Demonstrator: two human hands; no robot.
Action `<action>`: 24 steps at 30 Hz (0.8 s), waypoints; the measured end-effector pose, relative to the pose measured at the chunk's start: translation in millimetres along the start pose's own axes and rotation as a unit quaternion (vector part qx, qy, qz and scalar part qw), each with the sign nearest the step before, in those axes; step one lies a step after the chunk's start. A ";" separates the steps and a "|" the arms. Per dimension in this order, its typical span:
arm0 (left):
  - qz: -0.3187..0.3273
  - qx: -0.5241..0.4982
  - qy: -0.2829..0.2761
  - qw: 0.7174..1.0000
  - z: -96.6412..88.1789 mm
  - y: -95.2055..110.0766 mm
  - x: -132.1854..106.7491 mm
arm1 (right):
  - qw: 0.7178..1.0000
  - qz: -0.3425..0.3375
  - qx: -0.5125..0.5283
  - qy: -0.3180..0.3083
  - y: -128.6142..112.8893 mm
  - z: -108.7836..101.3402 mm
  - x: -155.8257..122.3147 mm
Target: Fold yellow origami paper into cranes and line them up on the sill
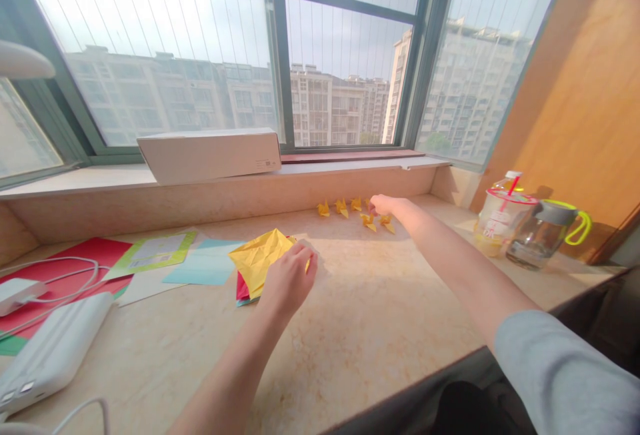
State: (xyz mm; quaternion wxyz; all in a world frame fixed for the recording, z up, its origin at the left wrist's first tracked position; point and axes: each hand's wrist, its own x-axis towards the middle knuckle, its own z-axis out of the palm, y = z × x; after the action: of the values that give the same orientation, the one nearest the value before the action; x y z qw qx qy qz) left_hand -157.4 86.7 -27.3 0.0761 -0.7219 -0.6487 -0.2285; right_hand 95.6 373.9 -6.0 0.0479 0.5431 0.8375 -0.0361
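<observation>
My right hand (383,205) reaches to the far side of the counter, its fingers pinched on a small yellow paper crane (367,203) that they mostly cover. Several more folded cranes stand around it, among them one crane (341,207) to the left and another crane (387,223) just in front. My left hand (293,271) is curled closed beside a creased yellow paper sheet (257,258). A bit of yellow shows at its fingertips, too small to name. Red and blue sheets peek out beneath the yellow paper.
A white box (210,155) rests on the window ledge. At left lie coloured papers, a blue sheet (207,261), a white power bank (60,348) and a charging cable (90,268). A drink cup (500,221) and a glass jug (537,238) stand at right.
</observation>
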 end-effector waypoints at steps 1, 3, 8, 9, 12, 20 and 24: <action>0.001 -0.001 0.001 1.000 0.0 0.2 0.0 | 1.000 -0.001 -0.001 -0.010 0.2 0.3 0.3; 0.004 -0.004 0.003 1.000 -0.1 0.4 0.0 | 0.999 -0.004 -0.005 -0.035 0.4 0.4 1.6; 0.000 -0.003 0.001 1.000 -1.9 1.4 0.4 | 0.999 -0.012 -0.008 -0.033 1.1 -3.9 4.9; 0.000 -0.002 0.002 1.000 -2.5 1.8 0.3 | 1.000 -0.012 -0.009 -0.027 2.5 -6.0 4.4; 0.001 0.001 0.007 1.000 -4.4 3.7 -0.1 | 1.000 -0.007 -0.014 -0.007 12.2 -14.2 -1.7; 0.001 -0.003 0.006 1.000 -1.9 3.8 -0.3 | 0.999 0.030 -0.030 -0.031 47.9 -21.3 -27.2; 0.010 -0.003 0.005 1.000 0.1 1.6 0.6 | 0.998 0.034 -0.033 -0.045 50.3 -11.6 -29.9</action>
State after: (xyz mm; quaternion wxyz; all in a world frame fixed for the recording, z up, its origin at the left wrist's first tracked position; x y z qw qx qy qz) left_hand -155.7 87.0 -26.9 0.0788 -0.7273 -0.6406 -0.2334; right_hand 153.1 368.6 8.6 0.1045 0.5668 0.8166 -0.0308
